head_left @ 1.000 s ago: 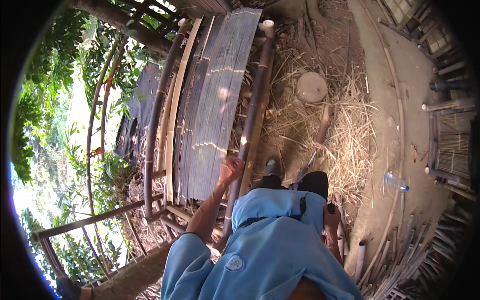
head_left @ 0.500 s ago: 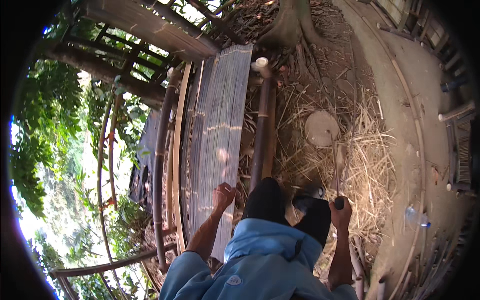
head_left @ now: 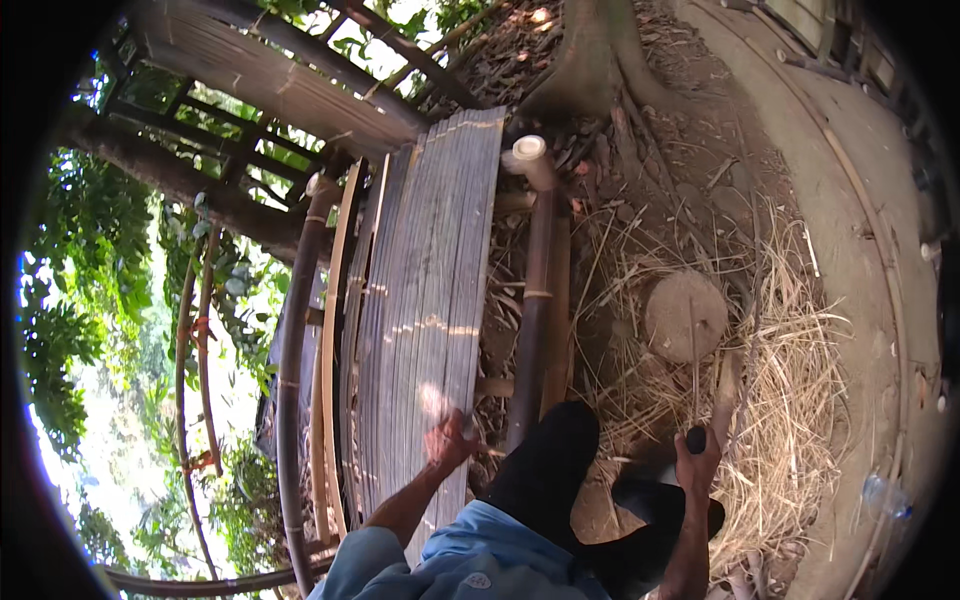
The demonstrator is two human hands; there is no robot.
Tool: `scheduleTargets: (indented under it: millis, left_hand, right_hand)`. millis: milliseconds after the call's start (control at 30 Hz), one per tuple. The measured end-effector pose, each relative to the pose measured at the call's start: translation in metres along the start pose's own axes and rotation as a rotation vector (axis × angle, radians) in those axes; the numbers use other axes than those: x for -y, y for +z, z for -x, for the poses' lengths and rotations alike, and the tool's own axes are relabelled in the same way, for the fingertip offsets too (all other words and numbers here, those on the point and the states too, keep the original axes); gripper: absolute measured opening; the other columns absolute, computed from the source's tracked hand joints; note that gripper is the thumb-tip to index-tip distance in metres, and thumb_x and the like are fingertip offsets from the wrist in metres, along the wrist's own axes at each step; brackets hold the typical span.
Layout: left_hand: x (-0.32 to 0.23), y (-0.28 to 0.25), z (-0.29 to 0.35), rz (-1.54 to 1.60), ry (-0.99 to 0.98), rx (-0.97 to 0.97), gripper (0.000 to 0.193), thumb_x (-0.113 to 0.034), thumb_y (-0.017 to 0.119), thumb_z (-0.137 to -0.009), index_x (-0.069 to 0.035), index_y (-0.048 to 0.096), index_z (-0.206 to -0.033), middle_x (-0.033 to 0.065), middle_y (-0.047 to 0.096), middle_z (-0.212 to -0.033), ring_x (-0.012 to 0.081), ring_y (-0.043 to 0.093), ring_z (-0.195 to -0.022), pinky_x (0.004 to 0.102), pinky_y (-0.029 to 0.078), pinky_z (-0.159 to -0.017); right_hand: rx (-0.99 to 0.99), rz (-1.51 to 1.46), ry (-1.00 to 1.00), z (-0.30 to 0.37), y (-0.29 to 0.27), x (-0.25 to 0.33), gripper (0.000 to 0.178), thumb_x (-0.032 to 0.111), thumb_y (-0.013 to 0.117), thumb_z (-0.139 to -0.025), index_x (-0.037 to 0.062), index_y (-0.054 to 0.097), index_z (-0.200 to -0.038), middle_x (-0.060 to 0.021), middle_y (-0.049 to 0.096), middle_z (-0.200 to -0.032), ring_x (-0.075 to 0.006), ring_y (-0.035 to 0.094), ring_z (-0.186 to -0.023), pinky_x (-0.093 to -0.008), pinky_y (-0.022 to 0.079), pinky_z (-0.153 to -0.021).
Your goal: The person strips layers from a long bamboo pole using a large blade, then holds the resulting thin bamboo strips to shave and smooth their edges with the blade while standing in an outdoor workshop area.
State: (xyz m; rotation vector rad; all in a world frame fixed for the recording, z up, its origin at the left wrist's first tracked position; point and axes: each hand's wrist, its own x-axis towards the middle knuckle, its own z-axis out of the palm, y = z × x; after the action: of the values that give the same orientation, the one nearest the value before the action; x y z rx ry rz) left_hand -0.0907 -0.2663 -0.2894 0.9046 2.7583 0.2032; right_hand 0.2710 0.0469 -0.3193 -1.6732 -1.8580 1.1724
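My right hand (head_left: 697,462) is closed round the dark handle of a long, thin-bladed knife (head_left: 695,385). Its blade points away from me, toward a round wooden chopping block (head_left: 686,316) on the ground. From this angle I cannot tell whether the tip touches the block. My left hand (head_left: 449,440) is over the right edge of a bamboo-slat bench (head_left: 430,270), its fingers loosely apart and a little blurred. Nothing shows in it. Contact between that hand and the slats is unclear.
Thick bamboo rails (head_left: 530,300) run along the bench. Dry straw (head_left: 790,400) surrounds the block. Tree roots (head_left: 600,80) spread at the far side. A clear plastic bottle (head_left: 885,494) lies at the right, near a long pole (head_left: 880,250) edging the dirt path.
The view has shifted, so bench and block sit lower in the picture. My left hand has gone from a fist to looser fingers. My right hand keeps hold of the knife.
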Motion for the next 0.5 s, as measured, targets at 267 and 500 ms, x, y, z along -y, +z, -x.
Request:
scheduleTargets:
  millis: [267,500]
  left_hand:
    - [0.035,0.03,0.012,0.06,0.154,-0.191,0.021,-0.018,0.067,-0.082,-0.013,0.052,-0.096,0.0164,0.066,-0.068,0.0411,0.066,-0.06,0.0545,0.05,-0.053]
    - [0.025,0.011,0.013,0.301,0.11,-0.212,0.03,-0.013,0.062,-0.079,-0.012,0.054,-0.108,0.0175,0.066,-0.066,0.0442,0.064,-0.056,0.0564,0.051,-0.053]
  right_hand:
    - [0.047,0.036,-0.049,-0.011,0.054,0.012,0.038,0.022,0.081,-0.08,0.0023,0.065,-0.109,-0.0173,0.07,-0.093,-0.0339,0.069,-0.089,-0.0454,0.053,-0.079]
    - [-0.11,-0.01,-0.165,0.012,0.063,0.034,0.033,0.023,0.081,-0.076,-0.0007,0.068,-0.095,-0.0111,0.066,-0.08,-0.0221,0.063,-0.074,-0.0373,0.052,-0.071]
